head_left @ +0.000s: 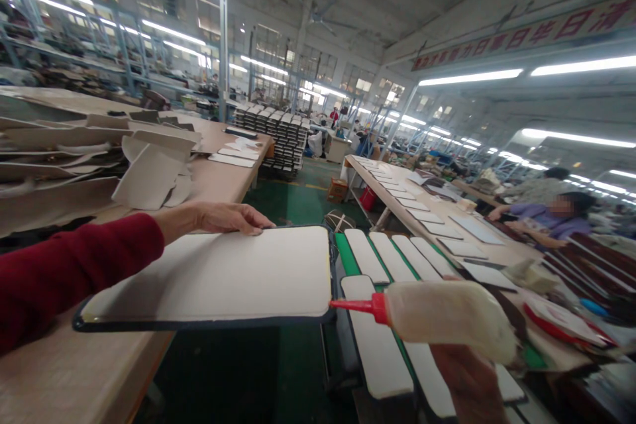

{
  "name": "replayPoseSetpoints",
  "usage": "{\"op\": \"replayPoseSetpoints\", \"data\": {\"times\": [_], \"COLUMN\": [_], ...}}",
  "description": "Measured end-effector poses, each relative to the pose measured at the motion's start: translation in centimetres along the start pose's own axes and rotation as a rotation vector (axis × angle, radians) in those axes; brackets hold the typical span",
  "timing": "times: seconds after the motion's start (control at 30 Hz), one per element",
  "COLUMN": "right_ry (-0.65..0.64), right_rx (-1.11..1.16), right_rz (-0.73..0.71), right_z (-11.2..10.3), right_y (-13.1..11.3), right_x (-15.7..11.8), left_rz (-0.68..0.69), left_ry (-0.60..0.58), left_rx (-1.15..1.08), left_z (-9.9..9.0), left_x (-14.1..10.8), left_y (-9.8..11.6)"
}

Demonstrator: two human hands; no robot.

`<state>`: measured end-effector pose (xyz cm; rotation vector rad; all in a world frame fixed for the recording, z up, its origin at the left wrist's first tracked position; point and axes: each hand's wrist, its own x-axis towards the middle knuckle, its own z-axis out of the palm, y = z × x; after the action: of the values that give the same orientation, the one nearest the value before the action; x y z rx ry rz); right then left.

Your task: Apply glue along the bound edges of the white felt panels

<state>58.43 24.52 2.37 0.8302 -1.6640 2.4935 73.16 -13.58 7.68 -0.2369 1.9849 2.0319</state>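
Note:
My left hand grips the far edge of a large white panel with rounded corners and a dark border. The panel is held out level, its left end over the table. My right hand is wrapped round a translucent glue bottle from below, partly hidden by it. The bottle lies on its side, and its red nozzle points left with the tip at the panel's right edge, near the front corner. A thin yellowish line of glue shows along that edge.
Smaller white panels lie on a green surface to the right. A long table beyond carries a row of panels. Cut sheets pile on the left table. A tall panel stack stands behind. A person sits at right.

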Motion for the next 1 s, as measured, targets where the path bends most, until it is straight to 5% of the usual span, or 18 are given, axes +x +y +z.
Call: {"op": "replayPoseSetpoints", "data": {"times": [0.2,0.53,1.0], "right_ry": [0.069,0.283,0.27], "right_rx": [0.042,0.112,0.142], "right_rz": [-0.039,-0.128,-0.044], "right_z": [-0.8,2.0,3.5], "right_y": [1.1,1.4,2.9], "right_x": [-0.7,-1.3,-1.3], "left_rz": [0.075,0.133,0.169], "left_ry": [-0.034,0.001,0.126], "left_rx": [-0.012,-0.201,-0.41], "left_z": [-0.1,0.0,1.9], "left_x": [0.4,2.3,4.1], "left_y": [-1.5,-4.2,-4.7]}}
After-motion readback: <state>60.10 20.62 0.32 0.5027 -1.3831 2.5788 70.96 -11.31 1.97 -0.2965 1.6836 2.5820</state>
